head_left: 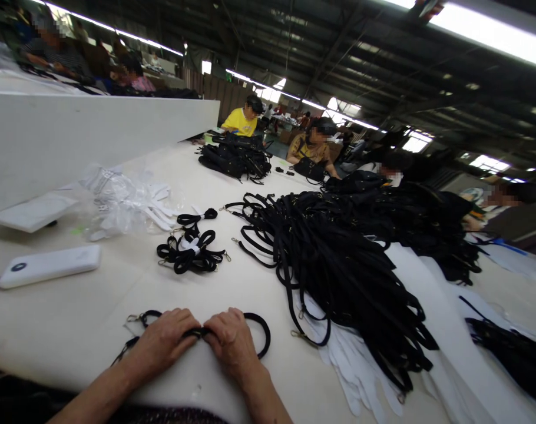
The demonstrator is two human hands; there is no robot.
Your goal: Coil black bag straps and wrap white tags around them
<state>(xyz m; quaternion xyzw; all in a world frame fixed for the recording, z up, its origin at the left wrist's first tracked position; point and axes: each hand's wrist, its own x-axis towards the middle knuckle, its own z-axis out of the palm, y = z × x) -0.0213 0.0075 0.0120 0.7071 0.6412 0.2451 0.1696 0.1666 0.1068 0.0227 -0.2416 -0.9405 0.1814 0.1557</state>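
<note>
Close to the table's front edge, my left hand [168,335] and my right hand [230,335] meet around a black strap [264,330]. Both are closed on it, fingers wrapped round and knuckles up. One loop of the strap curves out past my right hand. On the left, more strap and a metal clip [134,318] show beyond my left hand. What lies under my fingers is hidden. Just ahead rest folded black straps bundled with white bands [192,250], metal clips showing at their ends.
A large heap of black straps [312,253] spreads to the right over white strips [351,365]. At left lie a white power bank [51,265] and clear plastic bags [122,197]. Black bags [235,156] are piled farther back. A white partition [95,126] borders the table; several people sit beyond.
</note>
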